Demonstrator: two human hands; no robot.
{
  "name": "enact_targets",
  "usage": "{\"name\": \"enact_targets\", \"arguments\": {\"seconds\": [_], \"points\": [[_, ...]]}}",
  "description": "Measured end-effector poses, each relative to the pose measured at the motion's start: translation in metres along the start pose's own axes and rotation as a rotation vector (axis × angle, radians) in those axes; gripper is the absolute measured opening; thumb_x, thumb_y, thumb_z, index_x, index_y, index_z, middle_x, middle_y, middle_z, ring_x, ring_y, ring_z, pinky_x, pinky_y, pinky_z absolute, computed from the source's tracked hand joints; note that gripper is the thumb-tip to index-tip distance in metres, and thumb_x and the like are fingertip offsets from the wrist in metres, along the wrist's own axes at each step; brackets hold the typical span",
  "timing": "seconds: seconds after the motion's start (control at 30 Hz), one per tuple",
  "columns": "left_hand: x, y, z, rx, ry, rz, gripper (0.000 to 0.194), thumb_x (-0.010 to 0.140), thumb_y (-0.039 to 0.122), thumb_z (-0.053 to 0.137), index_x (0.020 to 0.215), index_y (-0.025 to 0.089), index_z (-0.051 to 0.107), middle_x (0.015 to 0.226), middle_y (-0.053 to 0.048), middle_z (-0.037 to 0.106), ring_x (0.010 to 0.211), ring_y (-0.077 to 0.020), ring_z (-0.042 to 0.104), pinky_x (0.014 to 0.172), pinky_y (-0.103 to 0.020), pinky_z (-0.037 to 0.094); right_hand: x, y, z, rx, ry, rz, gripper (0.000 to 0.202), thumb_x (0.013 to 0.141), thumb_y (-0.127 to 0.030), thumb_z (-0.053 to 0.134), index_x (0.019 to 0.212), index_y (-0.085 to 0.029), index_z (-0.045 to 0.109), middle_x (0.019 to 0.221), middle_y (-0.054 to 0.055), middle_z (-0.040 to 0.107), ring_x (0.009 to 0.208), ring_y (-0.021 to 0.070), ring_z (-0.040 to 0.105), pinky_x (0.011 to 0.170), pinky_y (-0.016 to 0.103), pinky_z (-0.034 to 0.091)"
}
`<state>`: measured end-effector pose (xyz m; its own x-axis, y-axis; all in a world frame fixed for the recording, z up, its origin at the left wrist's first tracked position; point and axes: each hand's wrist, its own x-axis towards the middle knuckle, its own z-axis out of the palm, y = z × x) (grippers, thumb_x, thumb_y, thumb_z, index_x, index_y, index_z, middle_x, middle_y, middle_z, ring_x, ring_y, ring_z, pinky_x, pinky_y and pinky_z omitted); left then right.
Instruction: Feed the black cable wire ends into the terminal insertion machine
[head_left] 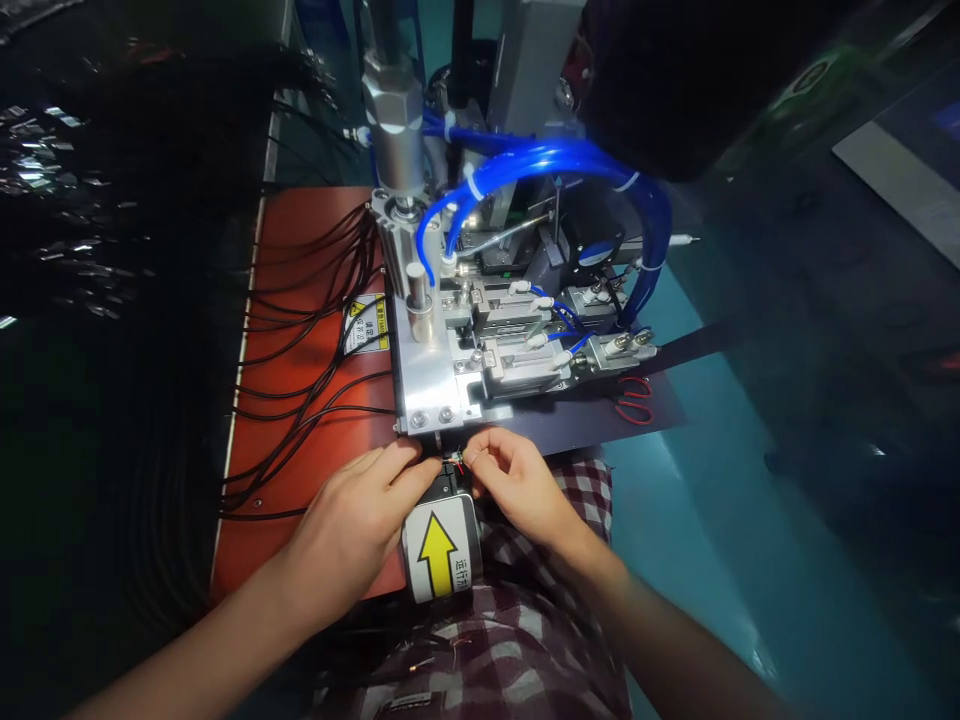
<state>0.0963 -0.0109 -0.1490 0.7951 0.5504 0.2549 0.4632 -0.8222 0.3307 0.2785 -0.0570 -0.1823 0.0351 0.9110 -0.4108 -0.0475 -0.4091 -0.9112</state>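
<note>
My left hand (367, 505) is closed at the front edge of a metal machine (431, 370), its thumb and index finger near small thin wires (456, 460). Opposite it, my right hand (517, 480) pinches close to the same wires from the right; what lies between its fingertips is too small to make out. Just below the hands is a white block with a yellow arrow (441, 548). Black cables (300, 410) run over the red-brown tabletop (289, 220) on the left of the machine.
Blue air tubes (555, 160) arch over the machine's cylinders (517, 310). Red-handled scissors (634, 400) lie at the right on the dark surface. A dark bundle of cables (150, 350) hangs at the left. Plaid cloth (517, 640) covers my lap, with wire scraps on it.
</note>
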Motion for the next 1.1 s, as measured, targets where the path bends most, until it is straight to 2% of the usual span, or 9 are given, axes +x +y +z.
{"name": "enact_targets", "arguments": {"seconds": [0.1,0.3,0.4,0.5,0.63,0.73,0.87,0.97,1.1], "points": [[0.001,0.0,-0.001,-0.015,0.008,-0.002,0.028,0.089,0.009,0.037,0.099,0.009,0.063,0.088,-0.012,0.064,0.075,-0.0217,0.061,0.063,-0.032,0.052,0.001,0.0,0.0,-0.038,0.007,-0.022,0.013,0.081,-0.027,0.055,0.073,-0.018,0.053,0.058,-0.004,0.05,0.052,0.011,0.048,0.05,0.024,0.037],[-0.001,0.004,-0.001,0.058,-0.052,-0.016,0.027,0.089,0.012,0.038,0.098,0.011,0.063,0.086,-0.011,0.063,0.07,-0.0227,0.057,0.058,-0.035,0.05,0.001,-0.001,-0.003,0.095,-0.044,0.063,0.018,0.08,-0.032,0.056,0.073,-0.016,0.054,0.051,-0.004,0.051,0.048,0.0103,0.046,0.051,0.024,0.036],[-0.002,0.005,-0.001,0.068,-0.088,-0.018,0.024,0.087,0.012,0.042,0.099,0.012,0.063,0.085,-0.01,0.062,0.072,-0.0236,0.054,0.06,-0.036,0.05,-0.001,-0.002,-0.001,0.118,0.001,0.033,0.023,0.079,-0.037,0.056,0.077,-0.015,0.058,0.055,-0.003,0.053,0.048,0.0106,0.048,0.051,0.025,0.036],[-0.002,0.005,-0.002,0.051,-0.092,-0.025,0.022,0.086,0.011,0.045,0.099,0.012,0.063,0.085,-0.009,0.061,0.073,-0.0232,0.053,0.061,-0.035,0.049,-0.001,-0.002,0.007,0.148,0.086,0.024,0.021,0.075,-0.036,0.061,0.074,-0.015,0.059,0.057,-0.004,0.052,0.046,0.0095,0.044,0.047,0.024,0.033],[0.0,0.005,-0.003,0.03,-0.097,-0.047,0.02,0.085,0.011,0.047,0.096,0.013,0.063,0.085,-0.009,0.061,0.073,-0.0224,0.053,0.061,-0.034,0.049,-0.002,0.001,0.018,0.069,0.226,-0.125,0.014,0.076,-0.028,0.062,0.07,-0.016,0.057,0.058,-0.004,0.049,0.05,0.0097,0.041,0.048,0.023,0.033],[0.001,0.005,-0.002,0.02,-0.092,-0.049,0.02,0.084,0.009,0.048,0.095,0.013,0.064,0.086,-0.009,0.062,0.075,-0.023,0.054,0.064,-0.036,0.05,-0.005,0.004,0.021,-0.118,0.272,-0.278,0.011,0.082,-0.024,0.055,0.073,-0.017,0.056,0.062,-0.003,0.048,0.055,0.011,0.042,0.052,0.024,0.035],[0.001,0.005,-0.001,0.01,-0.085,-0.055,0.022,0.083,0.006,0.047,0.095,0.012,0.064,0.088,-0.01,0.062,0.077,-0.0238,0.055,0.066,-0.038,0.052,-0.007,0.005,0.019,-0.313,0.324,-0.392,0.012,0.084,-0.02,0.052,0.072,-0.018,0.055,0.068,-0.001,0.051,0.061,0.0128,0.046,0.06,0.027,0.037],[0.001,0.005,-0.001,0.0,-0.081,-0.051,0.022,0.083,0.006,0.046,0.095,0.012,0.064,0.089,-0.011,0.062,0.077,-0.0243,0.055,0.066,-0.039,0.052,-0.007,0.004,0.018,-0.272,0.31,-0.326,0.013,0.083,-0.022,0.051,0.072,-0.018,0.055,0.067,-0.001,0.051,0.06,0.0128,0.046,0.057,0.026,0.037],[0.001,0.004,-0.003,0.002,-0.058,-0.032,0.023,0.084,0.007,0.044,0.094,0.01,0.064,0.087,-0.011,0.063,0.076,-0.0246,0.056,0.064,-0.039,0.053,-0.005,0.002,0.017,0.002,0.222,-0.063,0.015,0.081,-0.03,0.054,0.073,-0.017,0.053,0.057,-0.004,0.048,0.047,0.01,0.042,0.046,0.023,0.033]]}}
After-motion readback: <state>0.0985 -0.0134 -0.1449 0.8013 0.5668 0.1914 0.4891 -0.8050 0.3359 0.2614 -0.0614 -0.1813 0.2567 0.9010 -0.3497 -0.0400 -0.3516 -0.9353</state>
